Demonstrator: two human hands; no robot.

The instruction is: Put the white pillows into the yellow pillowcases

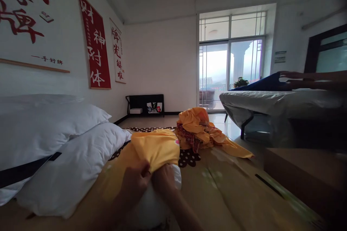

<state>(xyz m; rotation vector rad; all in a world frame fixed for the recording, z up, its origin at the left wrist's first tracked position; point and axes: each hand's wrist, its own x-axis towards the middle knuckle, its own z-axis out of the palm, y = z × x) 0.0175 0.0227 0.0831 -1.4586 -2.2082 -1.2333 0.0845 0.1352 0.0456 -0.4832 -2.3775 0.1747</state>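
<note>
A yellow pillowcase (159,148) is drawn partway over a white pillow (150,202) lying in front of me on a bed. My left hand (137,178) is closed, pinching the near left edge of the pillowcase's opening. Right beside it, my right hand (164,178) bends down over the white pillow at the case's mouth. Its fingers look curled into the pillow, though the tips are hidden. White filling bulges out past the case to the right of that hand.
White pillows (89,162) are stacked at the left. Crumpled yellow fabric (196,130) lies beyond the pillowcase on the patterned bedspread (217,177). A cardboard box (303,173) stands at the right. Another person's arms (311,79) reach over dark blue cloth (267,82) on a plastic-wrapped bed (252,97).
</note>
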